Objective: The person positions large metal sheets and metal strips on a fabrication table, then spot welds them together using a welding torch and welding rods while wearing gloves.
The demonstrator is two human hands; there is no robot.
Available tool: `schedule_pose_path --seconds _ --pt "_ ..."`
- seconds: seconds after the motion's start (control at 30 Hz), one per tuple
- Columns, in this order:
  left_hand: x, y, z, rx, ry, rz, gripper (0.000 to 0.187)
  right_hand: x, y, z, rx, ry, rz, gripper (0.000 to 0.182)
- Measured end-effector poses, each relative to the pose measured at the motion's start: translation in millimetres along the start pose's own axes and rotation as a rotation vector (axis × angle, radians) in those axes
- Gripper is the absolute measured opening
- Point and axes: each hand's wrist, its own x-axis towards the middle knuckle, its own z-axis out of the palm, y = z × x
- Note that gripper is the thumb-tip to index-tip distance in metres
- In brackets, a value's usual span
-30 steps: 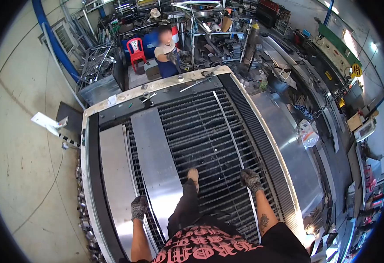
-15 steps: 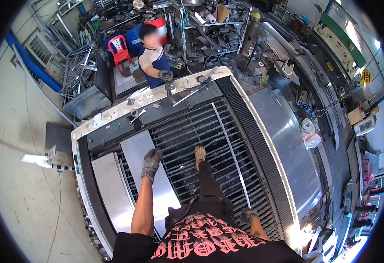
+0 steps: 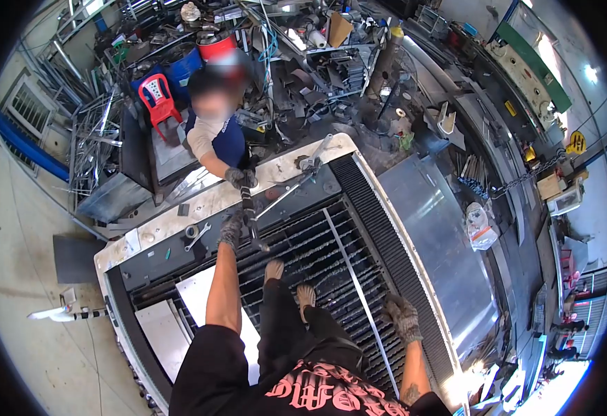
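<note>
My left hand [image 3: 231, 230], in a grey glove, reaches forward to the side of a dark long tool [image 3: 249, 208]. The co-worker's gloved hand [image 3: 240, 177] holds the tool's upper end; whether my fingers close on it is unclear. To the right, my right hand [image 3: 402, 319], also gloved, hangs above the slatted bed [image 3: 303, 243] with its fingers loosely apart and nothing visible in it. A long thin metal strip [image 3: 360, 295] lies across the slats to the left of this hand. Pale flat sheets [image 3: 161, 329] rest on the bed at the left.
A co-worker [image 3: 215, 132] leans at the machine's far edge [image 3: 283, 168]. A wrench [image 3: 198, 237] and a thin rod [image 3: 277, 201] lie near that edge. Beyond are a red chair [image 3: 156, 100] and scrap metal. A large metal sheet [image 3: 432, 236] lies to the right.
My left hand has moved forward from above the sheets to the tool. My right hand has risen into fuller view. The co-worker has leaned closer with the tool, and both my feet now show.
</note>
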Motion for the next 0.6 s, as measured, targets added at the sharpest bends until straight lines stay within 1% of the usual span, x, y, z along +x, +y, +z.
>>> schedule_pose_path --seconds 0.03,0.07,0.1,0.13,0.17,0.2,0.23,0.27,0.33,0.37,0.43,0.47,0.5,0.57,0.6 --pt "25.3 6.9 -2.6 -0.258 -0.349 -0.002 0.033 3.8 -6.4 -0.6 0.010 0.029 0.010 0.032" --pt "48.5 10.8 1.9 -0.241 -0.353 -0.017 0.033 -0.1 -12.6 -4.6 -0.086 0.065 0.064 0.033" --pt "48.9 35.6 13.3 -0.288 -0.379 -0.035 0.030 -7.1 -14.7 -6.9 -0.583 0.194 -0.019 0.034" --pt "56.4 59.5 24.1 -0.338 -0.410 -0.049 0.028 -15.6 18.2 -16.5 -0.697 0.183 -0.067 0.035" --pt "98.1 57.5 35.0 -0.459 -0.503 -0.049 0.026 -21.9 22.6 -14.7 -0.849 0.161 -0.030 0.034" --pt "109.2 62.0 41.5 -0.452 -0.510 -0.069 0.026 -28.8 16.6 -9.7 -1.001 0.134 0.003 0.034" --pt "117.3 61.0 48.4 -0.416 -0.467 -0.065 0.029 -38.8 14.0 1.6 -1.096 0.111 0.076 0.033" --pt "121.1 60.0 55.3 -0.380 -0.425 -0.058 0.031 -49.7 -4.2 17.5 -1.192 0.081 0.147 0.032" --pt "113.7 49.6 67.4 -0.426 -0.468 -0.088 0.033 -42.8 -34.7 61.1 -1.321 -0.274 0.318 0.029" --pt "103.8 44.1 72.5 -0.473 -0.507 -0.103 0.035 -38.2 -31.9 84.1 -1.312 -0.278 0.330 0.029" --pt "60.4 55.1 87.0 -0.529 -0.452 -0.092 0.041 -24.5 -22.9 128.4 -1.247 -0.221 0.259 0.028" --pt "41.1 58.2 94.0 -0.538 -0.419 -0.147 0.042 -23.6 -48.7 152.0 -0.845 -0.051 0.242 0.028" --pt "24.0 57.2 100.6 -0.548 -0.386 -0.204 0.043 -20.3 -93.3 179.3 -0.443 0.114 0.219 0.029" --pt "-6.8 43.5 113.6 -0.573 -0.435 -0.248 0.043 -4.0 -155.0 221.1 -0.395 0.122 0.007 0.032" --pt "-28.5 41.1 118.7 -0.584 -0.414 -0.270 0.041 4.9 -192.2 237.9 -0.477 0.165 -0.130 0.039"
